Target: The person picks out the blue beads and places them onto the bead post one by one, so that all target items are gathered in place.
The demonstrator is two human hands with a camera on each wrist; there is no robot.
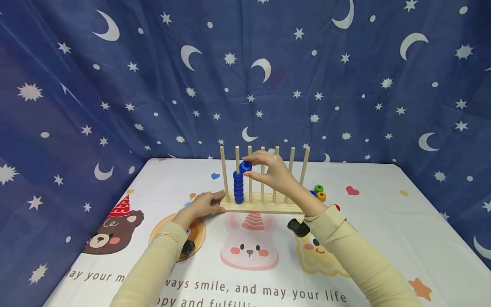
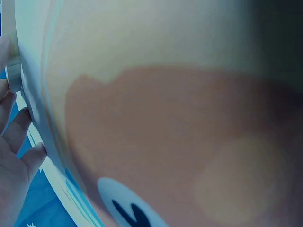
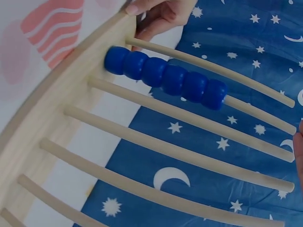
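A wooden peg rack (image 1: 264, 207) stands on the table with a row of upright pegs. Several blue beads (image 1: 238, 187) are stacked on its second peg from the left; they show large in the right wrist view (image 3: 173, 79). My right hand (image 1: 274, 172) pinches one more blue bead (image 1: 246, 166) between thumb and fingers, beside the upper part of that peg and just over the stack. With the thumb in front and fingers behind, my left hand (image 1: 205, 204) grips the left end of the rack's base. The left wrist view shows left-hand fingers (image 2: 19, 127) at its edge.
Loose beads lie behind the rack's right end, among them a green bead (image 1: 319, 187), a yellow bead (image 1: 321, 196) and a red bead (image 1: 337, 207). A printed white cloth (image 1: 249, 281) covers the table. A blue star-patterned curtain (image 1: 245, 106) hangs behind it.
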